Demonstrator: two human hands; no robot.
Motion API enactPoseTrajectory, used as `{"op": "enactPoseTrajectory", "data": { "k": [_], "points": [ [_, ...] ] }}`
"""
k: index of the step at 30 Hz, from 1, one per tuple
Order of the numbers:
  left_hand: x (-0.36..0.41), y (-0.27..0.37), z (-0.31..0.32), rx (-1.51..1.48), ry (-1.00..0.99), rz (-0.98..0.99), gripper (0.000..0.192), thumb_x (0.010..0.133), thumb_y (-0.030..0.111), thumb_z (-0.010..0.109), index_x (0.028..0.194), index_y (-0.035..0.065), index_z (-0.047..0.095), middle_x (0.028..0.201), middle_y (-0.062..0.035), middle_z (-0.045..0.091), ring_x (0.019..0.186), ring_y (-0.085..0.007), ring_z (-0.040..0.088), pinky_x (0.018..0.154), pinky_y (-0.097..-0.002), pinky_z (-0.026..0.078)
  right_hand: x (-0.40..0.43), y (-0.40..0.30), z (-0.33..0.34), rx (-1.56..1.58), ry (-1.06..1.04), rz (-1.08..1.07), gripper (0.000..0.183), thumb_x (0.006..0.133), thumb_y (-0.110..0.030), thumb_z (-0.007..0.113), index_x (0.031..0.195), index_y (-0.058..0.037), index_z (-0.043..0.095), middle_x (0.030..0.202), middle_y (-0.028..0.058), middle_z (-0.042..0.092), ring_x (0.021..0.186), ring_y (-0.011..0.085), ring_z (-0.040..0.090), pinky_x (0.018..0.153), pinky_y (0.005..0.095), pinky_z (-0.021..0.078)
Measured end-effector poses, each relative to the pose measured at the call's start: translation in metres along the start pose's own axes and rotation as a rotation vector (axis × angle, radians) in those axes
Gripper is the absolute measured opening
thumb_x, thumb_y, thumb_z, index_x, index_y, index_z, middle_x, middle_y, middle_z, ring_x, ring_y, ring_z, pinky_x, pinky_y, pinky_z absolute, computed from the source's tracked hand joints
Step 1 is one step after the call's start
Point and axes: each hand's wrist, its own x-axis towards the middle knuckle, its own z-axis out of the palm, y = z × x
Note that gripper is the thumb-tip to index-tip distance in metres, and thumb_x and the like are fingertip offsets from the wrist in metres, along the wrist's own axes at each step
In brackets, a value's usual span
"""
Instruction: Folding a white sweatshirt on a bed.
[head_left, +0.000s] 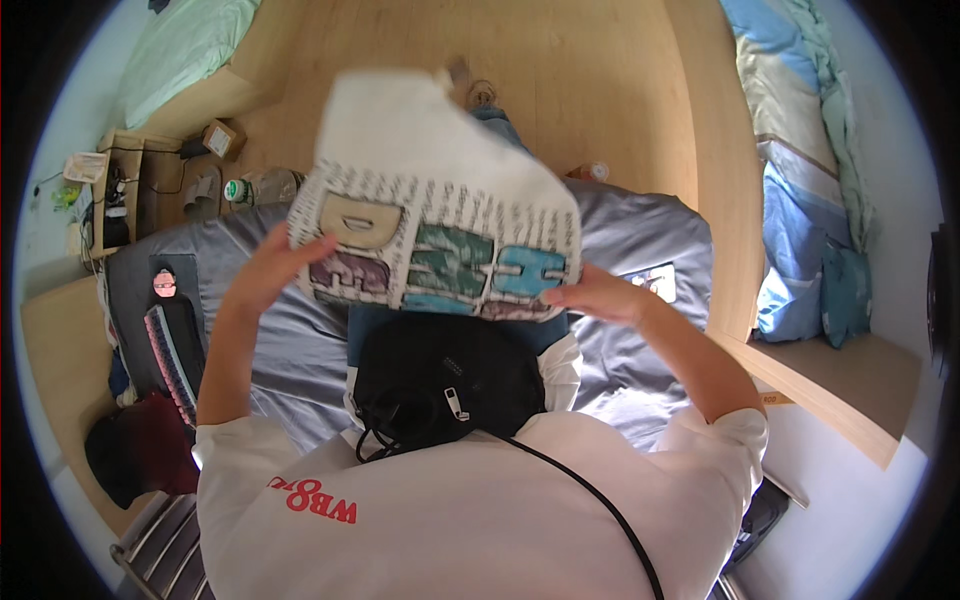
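A white fabric piece (450, 195), printed with dark writing and large coloured letters, is held up in front of me between both hands. My left hand (266, 270) grips its lower left edge, the thumb on the printed face. At the lower right edge, my right hand (600, 292) pinches it, thumb on the print as well. The far part of the fabric is pale, slightly blurred and slants down to the right. Below it, a black bag (450, 375) with a zip pull rests against my front. What lies behind the fabric is hidden.
I sit on a bed with a grey sheet (292, 360). A phone-like flat item (656, 283) lies at right. On the left are a dark case (172, 322), a plastic bottle (274, 186), a small carton (223, 140) and a wooden shelf (139, 191). Another bed with blue bedding (795, 225) stands right.
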Motion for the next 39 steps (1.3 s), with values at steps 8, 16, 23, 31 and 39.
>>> {"op": "enactPoseTrajectory", "data": {
  "k": [8, 16, 23, 31, 39],
  "points": [
    [0.009, -0.005, 0.003, -0.404, -0.039, 0.015, 0.048, 0.087, 0.014, 0.06, 0.129, -0.0009, 0.042, 0.121, -0.0091, 0.055, 0.109, -0.0164, 0.054, 0.093, -0.029, 0.042, 0.017, -0.007, 0.018, 0.362, 0.202, -0.116, 0.049, 0.091, -0.035, 0.054, 0.127, -0.0029, 0.043, 0.121, 0.0076, 0.054, 0.109, 0.0161, 0.053, 0.093, 0.0313, 0.0429],
    [0.003, -0.061, 0.014, -0.339, -0.09, 0.088, 0.048, 0.087, 0.012, 0.061, 0.129, 0.0015, 0.042, 0.119, -0.0085, 0.056, 0.106, -0.0148, 0.055, 0.09, -0.029, 0.044, 0.019, 0.05, 0.045, 0.054, 0.546, -0.329, 0.041, 0.084, -0.013, 0.066, 0.117, 0.0022, 0.047, 0.109, 0.0088, 0.059, 0.097, 0.0129, 0.057, 0.085, 0.0271, 0.0456],
    [0.005, -0.041, 0.005, -0.214, 0.015, 0.079, 0.066, 0.083, 0.016, 0.066, 0.136, 0.0017, 0.029, 0.119, -0.0126, 0.055, 0.107, -0.0168, 0.054, 0.09, -0.0294, 0.044, 0.016, 0.036, 0.046, -0.245, 0.946, -0.498, 0.048, 0.079, -0.008, 0.068, 0.121, -0.0002, 0.045, 0.124, 0.0137, 0.046, 0.108, 0.0189, 0.049, 0.089, 0.032, 0.0426],
    [0.088, 0.006, 0.001, 0.013, 0.231, 0.433, 0.076, 0.079, 0.016, 0.069, 0.139, 0.0029, 0.024, 0.126, -0.0172, 0.049, 0.113, -0.0196, 0.049, 0.094, -0.0312, 0.041, 0.07, -0.027, 0.059, -1.275, 0.995, -0.816, 0.057, 0.077, -0.026, 0.066, 0.124, -0.0022, 0.046, 0.118, 0.0201, 0.048, 0.105, 0.0349, 0.049, 0.093, 0.0462, 0.0346],
    [0.101, 0.04, -0.015, 0.535, -0.164, 0.451, 0.061, 0.068, 0.019, 0.077, 0.122, 0.0083, 0.052, 0.12, -0.0089, 0.052, 0.112, -0.0205, 0.049, 0.097, -0.0319, 0.038, 0.09, -0.044, 0.04, -1.076, 0.816, -0.539, 0.048, 0.084, -0.042, 0.055, 0.107, -0.0008, 0.059, 0.105, 0.0211, 0.057, 0.094, 0.0363, 0.057, 0.087, 0.0472, 0.0386]
  ]
}}
